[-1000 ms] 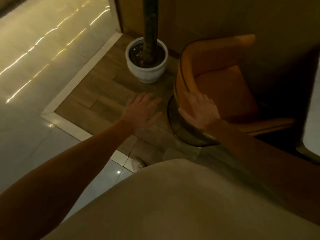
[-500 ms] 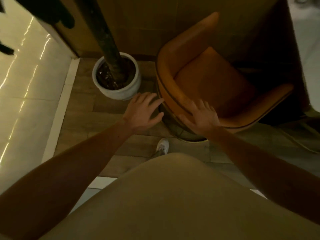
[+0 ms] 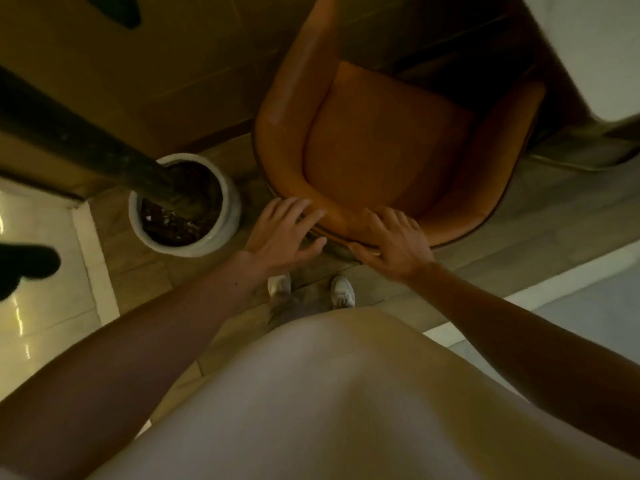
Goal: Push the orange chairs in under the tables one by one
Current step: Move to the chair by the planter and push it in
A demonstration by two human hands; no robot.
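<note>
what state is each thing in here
orange chair, upright, seat bare, back toward the person
left hand, open, fingertips at the back rim
right hand, open, resting on the back rim
plant pot, upright, beside the chair, not touching it

1. Looking down now, and a pale cream top (image 3: 329, 393) fills the lower part of the view: plain, smooth fabric with a rounded outline and no print showing.
2. The left forearm (image 3: 156, 341) and right forearm (image 3: 519, 334) are both bare, from the picture's edges right up to the wrists.
3. The left hand (image 3: 280, 237) and right hand (image 3: 394, 244) are bare as well.
4. Past the top's hem there's a left shoe (image 3: 278, 285) and a right shoe (image 3: 342, 292): white trainers, only the rounded toes showing.
5. Behind the shoes there's a strip of dark trouser leg (image 3: 291, 308), too blurred to tell more.
</note>
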